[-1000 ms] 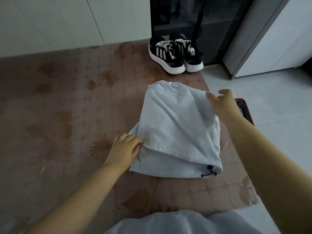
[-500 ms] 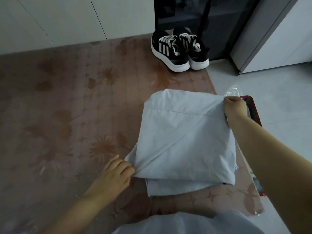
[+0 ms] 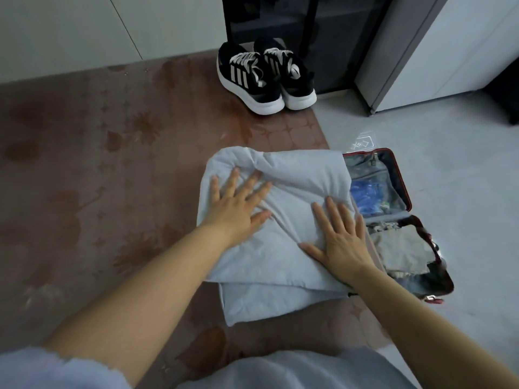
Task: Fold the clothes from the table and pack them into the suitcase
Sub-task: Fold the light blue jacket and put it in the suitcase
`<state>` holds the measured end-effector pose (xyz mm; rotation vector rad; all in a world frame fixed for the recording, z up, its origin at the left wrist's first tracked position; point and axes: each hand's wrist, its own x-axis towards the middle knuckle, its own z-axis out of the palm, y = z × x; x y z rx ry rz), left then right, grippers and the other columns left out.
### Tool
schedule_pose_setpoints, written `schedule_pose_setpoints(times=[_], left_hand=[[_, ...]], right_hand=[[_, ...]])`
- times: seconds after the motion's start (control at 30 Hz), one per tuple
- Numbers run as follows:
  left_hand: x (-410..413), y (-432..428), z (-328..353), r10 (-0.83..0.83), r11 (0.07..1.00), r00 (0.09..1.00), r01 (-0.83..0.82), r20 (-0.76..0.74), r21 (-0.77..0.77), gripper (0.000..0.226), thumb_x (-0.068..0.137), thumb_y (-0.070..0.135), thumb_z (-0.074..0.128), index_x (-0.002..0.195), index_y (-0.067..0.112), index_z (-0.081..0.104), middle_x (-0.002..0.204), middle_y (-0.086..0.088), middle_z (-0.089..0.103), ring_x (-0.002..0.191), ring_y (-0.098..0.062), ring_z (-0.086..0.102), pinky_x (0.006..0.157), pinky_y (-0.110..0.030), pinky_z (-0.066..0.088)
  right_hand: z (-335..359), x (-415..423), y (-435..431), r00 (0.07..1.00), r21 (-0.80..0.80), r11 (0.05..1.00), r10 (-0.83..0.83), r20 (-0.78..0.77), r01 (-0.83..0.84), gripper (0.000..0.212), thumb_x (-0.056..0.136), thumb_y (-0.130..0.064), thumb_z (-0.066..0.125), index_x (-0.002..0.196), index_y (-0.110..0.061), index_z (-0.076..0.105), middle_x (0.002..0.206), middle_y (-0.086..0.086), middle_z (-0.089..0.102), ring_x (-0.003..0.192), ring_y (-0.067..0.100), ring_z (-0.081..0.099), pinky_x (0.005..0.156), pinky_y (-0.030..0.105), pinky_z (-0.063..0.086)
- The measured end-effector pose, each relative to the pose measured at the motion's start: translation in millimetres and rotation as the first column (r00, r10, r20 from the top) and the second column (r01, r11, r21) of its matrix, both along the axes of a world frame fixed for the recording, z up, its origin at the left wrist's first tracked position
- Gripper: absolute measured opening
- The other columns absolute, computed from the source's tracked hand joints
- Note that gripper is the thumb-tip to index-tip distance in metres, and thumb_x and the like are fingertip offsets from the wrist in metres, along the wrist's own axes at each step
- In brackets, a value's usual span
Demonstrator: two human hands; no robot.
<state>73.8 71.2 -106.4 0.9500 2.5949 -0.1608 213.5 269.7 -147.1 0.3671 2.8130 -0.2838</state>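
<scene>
Your folded pale garment (image 3: 269, 265) lies at the table's (image 3: 98, 192) edge, with the open suitcase (image 3: 405, 189) at its 3 o'clock on the floor, probably to keep the transfer short. Your left hand (image 3: 238, 203) and right hand (image 3: 341, 238) lie flat on it, fingers spread straight, gripping nothing. They press the bundle, seemingly to flatten its creases.

Black sneakers (image 3: 266, 77) on table corner
</scene>
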Motion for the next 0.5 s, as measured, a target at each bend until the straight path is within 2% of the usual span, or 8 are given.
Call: schedule_pose_setpoints(times=[0.1, 0.17, 0.2, 0.23, 0.27, 0.33, 0.4, 0.5], left_hand=[[-9.0, 2.1, -4.5, -0.001, 0.999, 0.997, 0.004, 0.079, -0.045, 0.062, 0.092, 0.062, 0.011, 0.14, 0.043, -0.023, 0.152, 0.012, -0.029, 0.138, -0.024, -0.032, 0.11, -0.058, -0.017], [-11.1, -1.0, 0.2, -0.016, 1.0, 0.994, 0.014, 0.111, 0.017, 0.064, 0.092, 0.063, 0.015, 0.145, 0.041, -0.012, 0.155, 0.012, -0.019, 0.141, -0.022, -0.025, 0.112, -0.054, -0.015], [-10.8, -5.7, 5.0, -0.015, 0.99, 0.994, 0.0, 0.109, 0.138, 0.066, 0.091, 0.065, 0.018, 0.148, 0.036, 0.001, 0.158, 0.009, -0.004, 0.145, -0.022, -0.013, 0.114, -0.05, -0.01], [-9.7, -12.6, 10.4, 0.01, 0.938, 0.995, -0.042, 0.096, 0.344, 0.07, 0.089, 0.066, 0.022, 0.148, 0.028, 0.018, 0.156, 0.003, 0.016, 0.145, -0.022, 0.007, 0.115, -0.045, 0.0], [-7.5, -20.3, 17.5, 0.086, 0.815, 0.992, -0.122, 0.09, 0.567, 0.07, 0.088, 0.065, 0.029, 0.143, 0.021, 0.032, 0.148, -0.002, 0.034, 0.138, -0.021, 0.027, 0.113, -0.039, 0.012], [-9.9, -36.9, 23.4, 0.333, 0.519, 0.927, -0.331, 0.171, 0.788, 0.059, 0.091, 0.05, 0.047, 0.138, 0.015, 0.039, 0.139, -0.003, 0.043, 0.125, -0.013, 0.038, 0.105, -0.029, 0.027], [-22.1, -46.9, 20.6, 0.522, 0.366, 0.778, -0.575, 0.349, 0.732, 0.064, 0.089, 0.04, 0.056, 0.141, 0.014, 0.03, 0.144, -0.003, 0.035, 0.13, -0.014, 0.036, 0.105, -0.03, 0.031], [-42.6, -47.9, 12.7, 0.554, 0.253, 0.526, -0.845, 0.646, 0.471, 0.08, 0.081, 0.051, 0.06, 0.142, 0.01, 0.03, 0.143, -0.006, 0.04, 0.128, -0.021, 0.043, 0.104, -0.033, 0.037]], right_hand=[[3.7, -1.7, 9.4, 0.999, -0.07, 0.997, 0.046, 0.005, -0.046, 0.096, 0.058, -0.09, -0.009, 0.14, -0.041, -0.022, 0.157, -0.01, -0.013, 0.145, 0.018, -0.013, 0.115, 0.042, -0.011], [14.9, -4.6, 13.6, 0.999, -0.26, 0.966, -0.021, -0.047, 0.008, 0.101, 0.066, -0.085, 0.019, 0.15, -0.03, 0.005, 0.157, -0.007, 0.008, 0.145, 0.019, 0.004, 0.118, 0.041, 0.002], [21.8, -6.1, 15.5, 0.988, -0.376, 0.925, -0.111, -0.11, 0.062, 0.093, 0.072, -0.075, 0.037, 0.147, -0.022, 0.023, 0.153, -0.002, 0.024, 0.142, 0.023, 0.018, 0.115, 0.039, 0.013], [28.4, -7.9, 17.9, 0.961, -0.466, 0.879, -0.21, -0.18, 0.105, 0.08, 0.076, -0.06, 0.055, 0.141, -0.016, 0.036, 0.145, 0.003, 0.037, 0.136, 0.028, 0.03, 0.109, 0.035, 0.023], [35.3, -10.2, 20.7, 0.925, -0.509, 0.848, -0.301, -0.232, 0.149, 0.067, 0.078, -0.041, 0.067, 0.135, -0.013, 0.043, 0.138, 0.007, 0.042, 0.13, 0.03, 0.036, 0.103, 0.032, 0.027], [47.8, -20.2, 26.9, 0.888, -0.512, 0.836, -0.374, -0.269, 0.197, 0.063, 0.078, -0.022, 0.074, 0.132, -0.014, 0.043, 0.137, 0.009, 0.039, 0.127, 0.029, 0.036, 0.101, 0.03, 0.026], [58.8, -42.3, 33.2, 0.903, -0.479, 0.859, -0.336, -0.266, 0.179, 0.072, 0.075, -0.024, 0.077, 0.135, -0.014, 0.038, 0.14, 0.009, 0.034, 0.128, 0.028, 0.032, 0.104, 0.034, 0.026], [70.1, -92.6, 40.3, 0.964, -0.397, 0.909, -0.207, -0.165, 0.127, 0.09, 0.07, -0.034, 0.08, 0.142, -0.012, 0.029, 0.146, 0.009, 0.029, 0.134, 0.03, 0.026, 0.109, 0.04, 0.024]])
